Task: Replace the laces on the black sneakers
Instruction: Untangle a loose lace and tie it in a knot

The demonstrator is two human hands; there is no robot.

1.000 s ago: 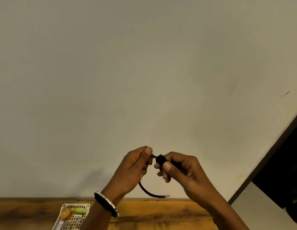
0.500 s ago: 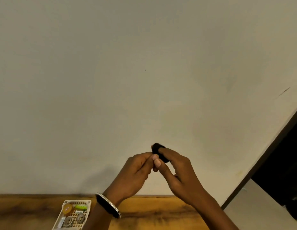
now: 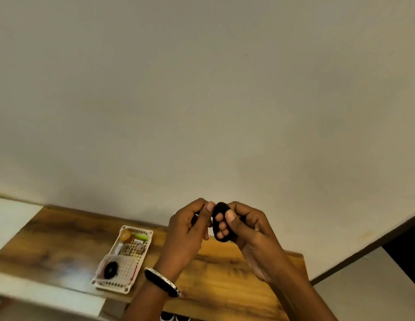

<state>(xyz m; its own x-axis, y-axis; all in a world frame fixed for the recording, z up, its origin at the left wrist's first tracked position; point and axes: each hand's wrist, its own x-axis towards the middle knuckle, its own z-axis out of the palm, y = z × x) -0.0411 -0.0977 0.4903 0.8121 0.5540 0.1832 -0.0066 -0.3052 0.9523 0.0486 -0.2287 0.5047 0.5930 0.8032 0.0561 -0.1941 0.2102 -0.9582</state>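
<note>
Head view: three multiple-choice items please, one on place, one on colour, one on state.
1. The white tray lies A) on the wooden top B) on the floor C) on a chair.
2. The coiled lace is A) white B) black C) red.
3. The right hand is A) flat on the wood B) gripping the coiled lace C) out of view.
Key: A, the tray rests on wood grain; B, the coil is dark throughout; B, the hand curls round it.
</note>
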